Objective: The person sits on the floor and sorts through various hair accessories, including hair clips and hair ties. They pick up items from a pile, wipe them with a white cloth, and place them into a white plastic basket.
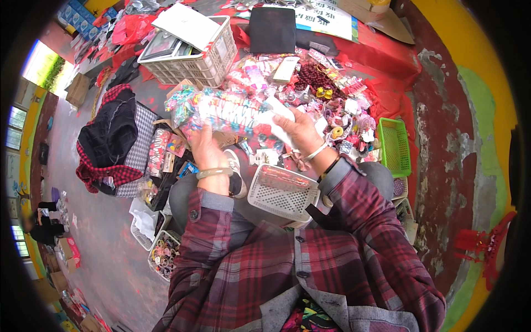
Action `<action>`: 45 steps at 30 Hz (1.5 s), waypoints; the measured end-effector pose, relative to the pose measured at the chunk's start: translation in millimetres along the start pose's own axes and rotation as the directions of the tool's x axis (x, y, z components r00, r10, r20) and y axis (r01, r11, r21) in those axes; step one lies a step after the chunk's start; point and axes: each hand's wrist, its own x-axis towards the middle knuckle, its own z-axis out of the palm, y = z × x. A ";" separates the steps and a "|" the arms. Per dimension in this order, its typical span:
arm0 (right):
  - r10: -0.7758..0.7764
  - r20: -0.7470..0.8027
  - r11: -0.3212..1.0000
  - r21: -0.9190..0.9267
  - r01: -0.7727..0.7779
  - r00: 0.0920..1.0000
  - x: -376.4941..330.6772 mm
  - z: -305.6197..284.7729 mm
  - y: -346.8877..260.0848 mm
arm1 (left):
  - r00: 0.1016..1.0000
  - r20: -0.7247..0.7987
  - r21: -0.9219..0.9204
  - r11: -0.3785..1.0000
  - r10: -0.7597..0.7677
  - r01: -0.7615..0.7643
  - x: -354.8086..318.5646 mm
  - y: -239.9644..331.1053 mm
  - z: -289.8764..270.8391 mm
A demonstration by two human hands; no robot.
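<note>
Between my two hands is a long clear plastic bag [229, 112] of small multicoloured items; their kind is too blurred to tell. My left hand [207, 150] grips its near edge, thumb in front and fingers partly hidden. A white sheet or wrapper [281, 115] sits at the bag's right end, closed in the fingers of my right hand [301, 134]. Below them, between my knees, stands a pale plastic basket [282, 192] with a few flat packets along its far side. Beyond my right hand spreads a heap of small trinkets and hair accessories [345, 119].
A large crate [191, 65] of flat goods stands at the far left, beside a black flat case [272, 30]. On the right is a green basket [394, 146]. Dark clothing [108, 135] lies over a checked box at left. Small baskets of hair ties [164, 253] stand by my left leg.
</note>
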 end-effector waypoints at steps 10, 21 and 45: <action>-0.088 0.525 0.441 -0.741 0.506 0.846 -10.9 -17.9 -65.6 | 0.571 0.694 0.720 0.423 -0.439 -0.549 -34.3 6.7 17.6; -0.200 -0.156 0.980 -0.014 0.201 0.967 18.9 -62.6 -58.0 | 0.654 0.540 0.699 0.715 -0.531 0.003 -29.3 -2.6 2.1; -0.547 0.223 0.404 -0.774 0.488 0.807 -21.9 10.1 -27.9 | 0.486 0.682 0.514 0.831 -0.547 0.214 -45.1 -9.0 18.5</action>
